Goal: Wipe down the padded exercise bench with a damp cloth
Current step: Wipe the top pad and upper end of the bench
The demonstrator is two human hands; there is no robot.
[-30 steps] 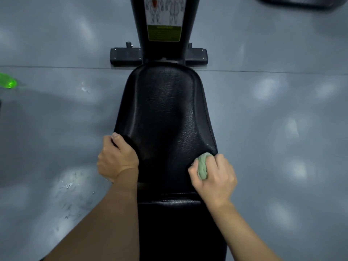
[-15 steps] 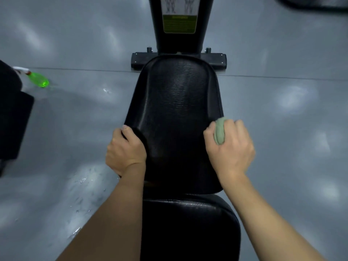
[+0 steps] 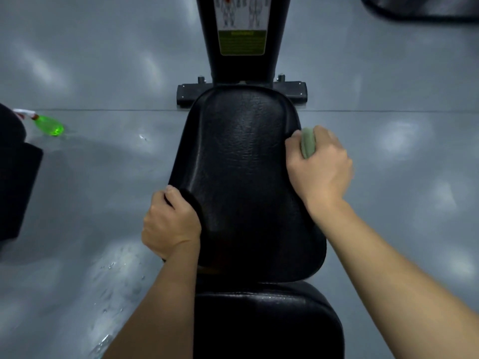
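Note:
The black padded bench pad (image 3: 241, 164) runs away from me down the middle of the view, with a second black pad (image 3: 267, 322) below it. My right hand (image 3: 320, 169) grips a bunched pale green cloth (image 3: 308, 142) and holds it against the pad's right edge, in its far half. My left hand (image 3: 169, 221) grips the pad's left edge lower down, with the thumb on top and the fingers curled under the rim.
A green spray bottle (image 3: 48, 125) lies on the grey floor at far left, beside a dark object (image 3: 15, 177) at the left edge. Water drops (image 3: 116, 275) speckle the floor by my left arm. The bench's black post with a label (image 3: 242, 35) stands beyond the pad.
My right hand has slid the cloth along the pad's right edge away from me. My left hand keeps its grip on the left edge.

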